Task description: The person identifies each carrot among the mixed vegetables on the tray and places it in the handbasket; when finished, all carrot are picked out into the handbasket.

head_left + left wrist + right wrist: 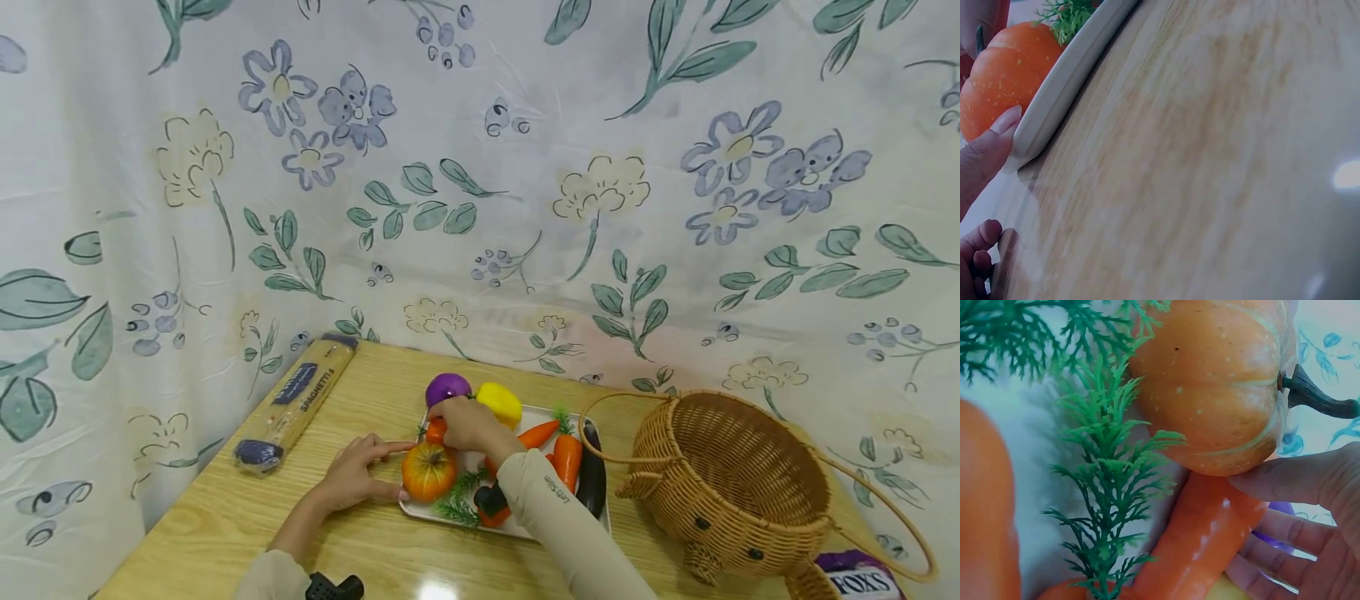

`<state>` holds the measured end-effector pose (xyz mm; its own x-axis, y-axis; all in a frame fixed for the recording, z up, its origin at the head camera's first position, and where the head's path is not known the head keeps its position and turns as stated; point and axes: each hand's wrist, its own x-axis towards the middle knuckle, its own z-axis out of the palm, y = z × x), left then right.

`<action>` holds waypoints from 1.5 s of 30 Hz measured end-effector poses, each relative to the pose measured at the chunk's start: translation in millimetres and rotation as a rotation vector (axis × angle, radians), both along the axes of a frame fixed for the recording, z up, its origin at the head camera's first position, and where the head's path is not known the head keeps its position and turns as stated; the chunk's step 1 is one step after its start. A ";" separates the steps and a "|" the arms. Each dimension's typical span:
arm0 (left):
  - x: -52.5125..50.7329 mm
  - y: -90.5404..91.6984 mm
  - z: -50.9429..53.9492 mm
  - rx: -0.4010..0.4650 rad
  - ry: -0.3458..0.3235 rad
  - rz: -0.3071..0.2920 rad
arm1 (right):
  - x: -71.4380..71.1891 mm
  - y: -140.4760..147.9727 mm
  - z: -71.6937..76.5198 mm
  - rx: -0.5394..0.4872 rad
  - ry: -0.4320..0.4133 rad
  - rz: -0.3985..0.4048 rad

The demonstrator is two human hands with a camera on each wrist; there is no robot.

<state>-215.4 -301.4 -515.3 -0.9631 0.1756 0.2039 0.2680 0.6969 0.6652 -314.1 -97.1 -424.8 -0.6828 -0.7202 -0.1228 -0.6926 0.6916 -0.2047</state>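
Note:
An orange pumpkin (429, 472) sits at the near left corner of the white tray (435, 515). My left hand (356, 477) holds it between thumb and index finger, and its thumb lies by the tray rim (1054, 94) in the left wrist view. My right hand (468, 425) reaches over the tray and grips an orange carrot (436, 431) just behind the pumpkin. In the right wrist view the fingers lie along that carrot (1210, 531), with the thumb close under the pumpkin (1210, 381). The carrot's far end is hidden.
The tray also bears a yellow vegetable (500, 404), several carrots (567, 460) and an eggplant (592, 475); a purple one (447, 388) is at its back left. A wicker basket (731, 467) stands right, with a purple packet (858, 575) beside it. Spaghetti (300, 400) lies left.

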 end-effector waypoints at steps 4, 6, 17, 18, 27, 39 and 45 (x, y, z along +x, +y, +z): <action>-0.5 3.5 0.6 0.003 0.002 -0.011 | -0.4 2.8 -2.6 0.012 -0.012 -0.002; -0.9 4.9 0.7 0.006 0.000 -0.011 | 0.0 5.3 -3.4 0.010 -0.010 -0.001; -4.1 9.1 -3.7 0.007 -0.009 -0.011 | 8.7 26.7 11.9 -0.134 0.032 -0.036; -4.4 9.6 -4.1 0.007 -0.012 -0.012 | 8.9 29.1 14.5 -0.147 0.031 -0.043; -5.5 11.7 -7.2 0.005 -0.010 -0.013 | 8.1 58.4 35.5 -0.311 0.054 -0.087; -6.2 3.4 -3.2 -0.020 -0.046 0.009 | 18.4 109.7 60.2 -0.584 -0.071 -0.207; -4.9 -0.6 -3.4 -0.023 -0.038 0.012 | 25.8 136.4 56.9 -0.743 -0.180 -0.214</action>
<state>-220.3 -302.0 -518.7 -0.9722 0.1681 0.1630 0.2341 0.7149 0.6589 -288.4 39.3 -367.9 -0.8310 -0.5123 0.2168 -0.4727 0.4448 -0.7607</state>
